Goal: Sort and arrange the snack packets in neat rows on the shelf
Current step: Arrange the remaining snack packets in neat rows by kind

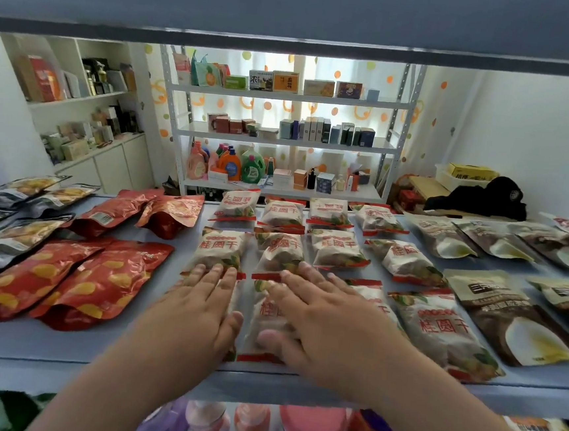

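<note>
Shelf [174,353] carries flat-lying snack packets in groups; dark packets [16,240] with yellow chips far left, red packets [98,281] beside them, white packets [335,250] with red print in the middle, brown packets [515,318] at right. Upper board [294,10] overhangs the top of view; bottles [309,430] stand on the level below; a rack [283,139] of boxes and detergent jugs stands well behind.

White packets form a grid three rows deep, four columns across; each long axis runs front to back, red sealed ends front and back; print on the two nearer rows reads upright toward the person. Red packets lie slanted, long axis toward back right; the two rear ones crumpled and askew.

Left hand [199,304] flat, fingers straight and close together, palm down on the front-left white packet, fingertips at the second row's red seal. Right hand [315,317] flat, fingers spread, presses the front-row packets just beside; one front packet [267,317] shows between the two hands; both forearms cross the shelf's front edge.
</note>
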### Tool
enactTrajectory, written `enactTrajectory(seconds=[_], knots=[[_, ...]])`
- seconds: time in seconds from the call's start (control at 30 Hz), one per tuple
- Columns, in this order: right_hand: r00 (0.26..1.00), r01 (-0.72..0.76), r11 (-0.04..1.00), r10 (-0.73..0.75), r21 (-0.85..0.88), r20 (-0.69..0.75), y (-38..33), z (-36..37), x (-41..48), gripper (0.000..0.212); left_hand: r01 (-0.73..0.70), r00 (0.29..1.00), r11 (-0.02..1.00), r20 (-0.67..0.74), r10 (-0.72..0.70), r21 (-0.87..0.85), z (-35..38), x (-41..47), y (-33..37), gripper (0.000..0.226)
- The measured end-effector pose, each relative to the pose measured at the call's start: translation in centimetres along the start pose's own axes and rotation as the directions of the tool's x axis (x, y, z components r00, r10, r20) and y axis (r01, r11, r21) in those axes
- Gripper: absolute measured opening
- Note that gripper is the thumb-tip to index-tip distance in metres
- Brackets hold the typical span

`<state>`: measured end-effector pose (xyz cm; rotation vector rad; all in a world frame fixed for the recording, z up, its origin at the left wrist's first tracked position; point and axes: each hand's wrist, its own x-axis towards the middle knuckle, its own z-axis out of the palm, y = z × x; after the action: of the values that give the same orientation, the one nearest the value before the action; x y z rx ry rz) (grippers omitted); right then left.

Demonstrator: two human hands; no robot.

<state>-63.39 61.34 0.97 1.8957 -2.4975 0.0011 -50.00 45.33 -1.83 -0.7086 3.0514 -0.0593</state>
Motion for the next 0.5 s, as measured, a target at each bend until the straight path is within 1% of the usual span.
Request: enactTrajectory(seconds=[0.07,0.1,0.13,0.17,0.2,0.23,0.27,0.3,0.37,0.43,0.5], knots=[[0.994,0.007,0.997,-0.016,-0.079,-0.113,2.0,-2.3,1.3,0.057,-0.074,0.996,0.996,-0.038,0.076,0.052,-2.1,1.3,-0.1,0.079],[0.99,-0.001,0.992,-0.017,-0.126,-0.143,3.5,-3.2,2.5,0.051,-0.109,0.992,0.991,-0.054,0.114,0.082,-3.0,2.3,-0.1,0.07],[0.988,-0.017,0.991,-0.004,-0.133,-0.157,5.1,-4.0,3.9,0.046,-0.15,0.984,0.985,-0.087,0.157,0.087,-3.9,3.5,-0.1,0.064],[0.989,-0.041,0.994,0.026,-0.097,-0.148,6.9,-4.4,5.5,0.042,-0.193,0.975,0.978,-0.098,0.201,0.082,-4.6,5.0,-0.2,0.059],[0.99,-0.062,0.996,0.054,-0.059,-0.131,8.8,-4.6,7.3,0.038,-0.241,0.965,0.965,-0.075,0.249,0.108,-5.0,6.7,-0.3,0.054],[0.993,-0.068,0.995,0.06,-0.076,-0.106,10.7,-4.6,9.0,0.036,-0.281,0.957,0.951,-0.037,0.288,0.128,-5.2,8.5,-0.3,0.054],[0.996,-0.058,0.989,0.048,-0.137,-0.077,12.6,-4.5,10.6,0.036,-0.322,0.945,0.929,0.001,0.327,0.184,-5.1,10.3,-0.4,0.055],[0.998,-0.046,0.978,0.036,-0.205,-0.049,14.1,-4.4,12.1,0.039,-0.335,0.94,0.917,0.012,0.341,0.217,-5.0,12.0,-0.5,0.053],[1.0,0.011,0.943,-0.004,-0.334,0.022,16.3,-4.1,14.5,0.051,-0.332,0.942,0.926,0.019,0.334,0.179,-4.8,15.1,-0.5,0.047],[0.998,0.051,0.927,-0.03,-0.373,0.063,17.7,-3.5,16.7,0.061,-0.332,0.943,0.937,0.023,0.331,0.112,-4.6,17.5,0.0,0.049],[0.994,0.073,0.924,-0.036,-0.376,0.104,18.4,-3.0,18.5,0.071,-0.307,0.951,0.949,0.064,0.302,0.079,-4.4,19.4,0.4,0.057]])
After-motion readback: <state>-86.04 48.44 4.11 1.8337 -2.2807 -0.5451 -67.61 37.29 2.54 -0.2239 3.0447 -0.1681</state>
